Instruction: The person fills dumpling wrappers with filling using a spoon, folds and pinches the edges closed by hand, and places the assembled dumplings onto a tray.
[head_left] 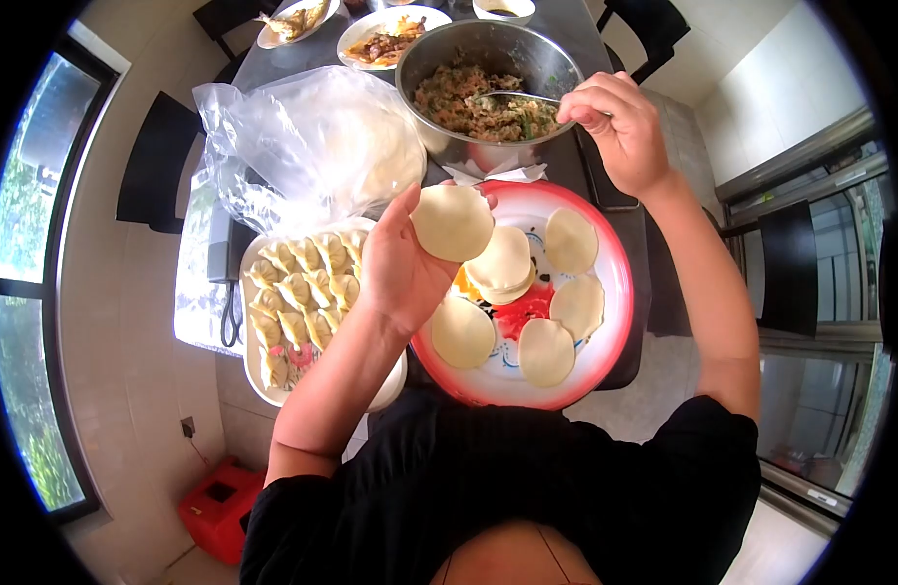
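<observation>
On the palm of my left hand (395,263) lies a round dumpling wrapper (453,223), held by the fingers and thumb above the red-rimmed tray's left side. My right hand (619,129) pinches the handle of a metal spoon (527,96), whose bowl end rests in the minced filling (458,102). That filling sits in a large steel bowl (556,60). The red-rimmed tray (619,268) carries a stack of wrappers (500,261) and several single wrappers, one of them a flat wrapper (546,353) near me. Folded dumplings (295,291) stand in rows on a white tray (254,366) at the left.
Behind my left hand, a clear plastic bag (273,127) holds something pale and round. Plates of food (382,39) stand at the table's far end. Dark chairs (156,161) flank the table, and a red stool (220,531) is on the floor at lower left.
</observation>
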{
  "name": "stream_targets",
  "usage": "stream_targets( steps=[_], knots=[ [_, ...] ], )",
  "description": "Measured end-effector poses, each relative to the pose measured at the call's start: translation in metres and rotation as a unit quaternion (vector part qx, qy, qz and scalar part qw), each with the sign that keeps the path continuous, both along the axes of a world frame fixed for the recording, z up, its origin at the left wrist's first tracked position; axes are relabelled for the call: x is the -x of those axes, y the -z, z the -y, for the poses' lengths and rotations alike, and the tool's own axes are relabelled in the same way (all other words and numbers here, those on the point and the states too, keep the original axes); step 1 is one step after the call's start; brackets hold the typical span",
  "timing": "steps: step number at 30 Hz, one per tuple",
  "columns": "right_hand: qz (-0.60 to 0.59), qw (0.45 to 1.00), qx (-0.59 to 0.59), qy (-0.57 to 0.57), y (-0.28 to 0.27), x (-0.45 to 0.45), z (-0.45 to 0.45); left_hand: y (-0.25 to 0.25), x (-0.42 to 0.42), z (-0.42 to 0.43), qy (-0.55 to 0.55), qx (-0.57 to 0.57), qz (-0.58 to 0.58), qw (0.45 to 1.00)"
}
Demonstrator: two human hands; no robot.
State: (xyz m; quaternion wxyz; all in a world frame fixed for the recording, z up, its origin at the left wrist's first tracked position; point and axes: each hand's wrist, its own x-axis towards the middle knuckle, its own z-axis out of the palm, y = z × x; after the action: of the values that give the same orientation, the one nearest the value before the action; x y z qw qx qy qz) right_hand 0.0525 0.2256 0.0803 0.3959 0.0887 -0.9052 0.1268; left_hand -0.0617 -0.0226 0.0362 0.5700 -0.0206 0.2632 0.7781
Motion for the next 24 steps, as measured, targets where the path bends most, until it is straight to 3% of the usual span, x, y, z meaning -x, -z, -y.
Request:
stream_targets(
  steps=[9,12,16,19,24],
  knots=[
    [0.003,0.999,0.032,0.02,0.019,-0.01,0.009,-0.002,-0.002,0.005,-0.008,0.003,-0.002,1.0],
    [-0.057,0.973,0.223,0.022,0.02,-0.011,0.002,-0.005,-0.003,0.004,-0.006,-0.009,0.004,1.0],
    [-0.006,0.906,0.423,0.01,0.023,-0.018,0.001,-0.007,-0.003,0.006,-0.01,-0.002,0.011,1.0],
    [0.069,0.918,0.388,0.039,0.032,-0.008,0.004,-0.005,-0.005,0.006,-0.006,-0.001,0.014,1.0],
    [-0.014,0.915,0.398,0.062,0.034,0.003,-0.001,0.001,-0.004,0.006,0.004,-0.022,0.026,0.999]
  ],
)
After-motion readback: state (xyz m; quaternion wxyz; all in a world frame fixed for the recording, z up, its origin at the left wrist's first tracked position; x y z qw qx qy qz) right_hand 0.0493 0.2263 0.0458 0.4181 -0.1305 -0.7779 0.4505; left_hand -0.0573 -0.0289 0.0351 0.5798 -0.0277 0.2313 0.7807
